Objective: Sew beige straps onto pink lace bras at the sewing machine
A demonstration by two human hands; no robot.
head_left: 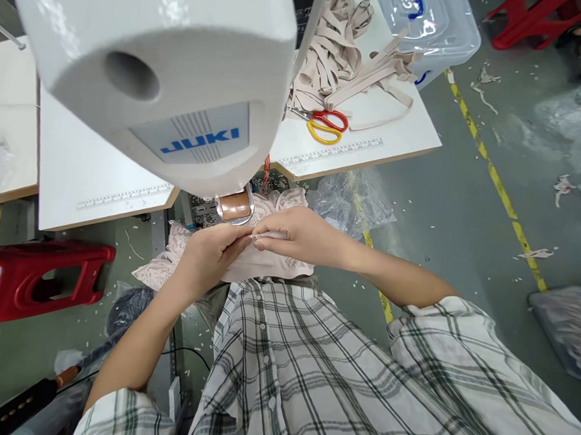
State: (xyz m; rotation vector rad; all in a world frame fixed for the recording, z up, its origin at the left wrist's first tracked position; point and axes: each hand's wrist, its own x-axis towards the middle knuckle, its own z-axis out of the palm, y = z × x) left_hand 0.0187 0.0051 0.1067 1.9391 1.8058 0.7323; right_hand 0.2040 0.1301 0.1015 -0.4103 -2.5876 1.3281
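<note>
Shows lace (263, 263) under and before machine (181, 75) — clamped by a fold in closed fingers of left hand (210, 253) and right hand (302, 234), close together. Includes, farther out, scissors (328, 127) beside strips (331, 54) on white table (412, 134).

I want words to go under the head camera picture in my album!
Two hands pinch pale lacy cloth below a white JUKI machine.

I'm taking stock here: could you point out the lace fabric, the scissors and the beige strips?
Lace fabric (157, 271): head view, its left portion.
Scissors (324, 142): head view, the yellow handle.
Beige strips (328, 54): head view, within the heap.
</note>
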